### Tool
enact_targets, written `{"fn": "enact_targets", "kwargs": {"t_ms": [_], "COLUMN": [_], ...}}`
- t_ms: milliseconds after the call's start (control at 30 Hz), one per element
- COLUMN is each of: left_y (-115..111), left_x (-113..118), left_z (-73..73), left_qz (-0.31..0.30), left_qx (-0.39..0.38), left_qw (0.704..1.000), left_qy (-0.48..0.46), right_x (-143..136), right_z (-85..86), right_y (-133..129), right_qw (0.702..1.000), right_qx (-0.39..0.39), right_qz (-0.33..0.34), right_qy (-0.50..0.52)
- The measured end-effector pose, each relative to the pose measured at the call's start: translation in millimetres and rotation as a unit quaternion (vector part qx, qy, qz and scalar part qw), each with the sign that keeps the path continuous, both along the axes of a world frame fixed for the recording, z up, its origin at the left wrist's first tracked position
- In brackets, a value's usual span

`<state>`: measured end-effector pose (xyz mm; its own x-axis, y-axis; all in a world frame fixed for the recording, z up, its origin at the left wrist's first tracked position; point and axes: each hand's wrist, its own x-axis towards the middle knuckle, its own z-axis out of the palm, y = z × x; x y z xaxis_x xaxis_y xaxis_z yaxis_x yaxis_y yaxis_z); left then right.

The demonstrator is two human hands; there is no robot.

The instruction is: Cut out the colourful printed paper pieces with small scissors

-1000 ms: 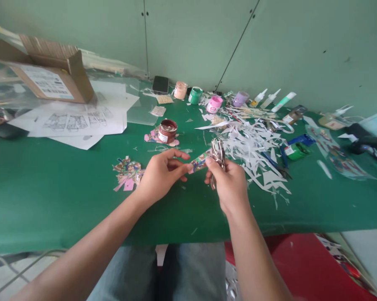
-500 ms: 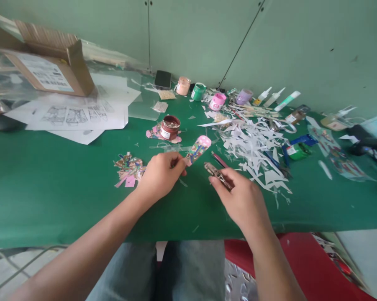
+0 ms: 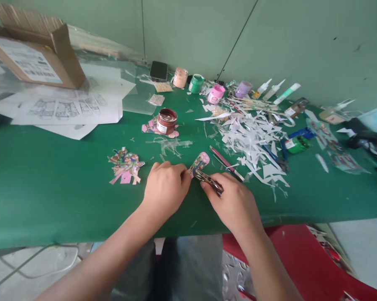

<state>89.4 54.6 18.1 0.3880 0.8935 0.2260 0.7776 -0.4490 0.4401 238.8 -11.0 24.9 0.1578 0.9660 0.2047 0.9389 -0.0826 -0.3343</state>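
I see the left hand (image 3: 167, 186) with its back up and fingers curled, pinching the patterned strip (image 3: 202, 159) in the middle of the frame. The right hand (image 3: 235, 200), just right of it, is wrapped around a metal tool (image 3: 211, 182). The left hand hides the strip's lower end. I can't tell if the tool's tip bites it.

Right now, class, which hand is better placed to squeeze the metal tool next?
Probably the right hand: it grips the metal tool, whose tip is at the patterned strip. The left hand is busy pinching that strip's near end.
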Motion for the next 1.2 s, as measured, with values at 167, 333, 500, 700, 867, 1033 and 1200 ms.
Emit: {"fn": "enact_targets", "kwargs": {"t_ms": [167, 333, 500, 700, 867, 1033, 1200], "left_y": [-2.1, -2.8, -1.8, -1.5, -1.2, 1.3, 0.8], "left_x": [1.1, 2.5, 1.8, 1.8, 3.0, 2.4, 3.6], "left_z": [-1.7, -2.5, -3.9, -5.4, -3.9, -0.6, -2.1], "left_qz": [-0.007, -0.008, -0.004, 0.006, 0.003, 0.007, 0.002], "left_qx": [0.001, 0.022, 0.027, 0.032, 0.030, -0.006, -0.004], "left_qw": [1.000, 0.998, 0.999, 0.999, 0.999, 1.000, 1.000], "left_qy": [0.030, 0.050, 0.029, 0.017, 0.035, 0.018, 0.029], "right_x": [0.0, 2.4, 5.1, 7.1, 7.7, 7.8, 7.5], "right_z": [1.2, 2.9, 2.7, 2.2, 1.7, 1.6, 0.4], "right_y": [-0.6, -1.5, -3.6, -3.8, -3.8, -3.9, -2.7], "right_qw": [1.000, 1.000, 1.000, 1.000, 1.000, 1.000, 1.000], "right_qx": [-0.014, -0.018, -0.014, -0.024, -0.023, -0.021, -0.024], "right_qz": [0.003, 0.003, 0.011, 0.010, 0.015, 0.017, 0.012], "right_qy": [0.004, -0.004, -0.009, -0.011, -0.012, -0.015, -0.007]}}
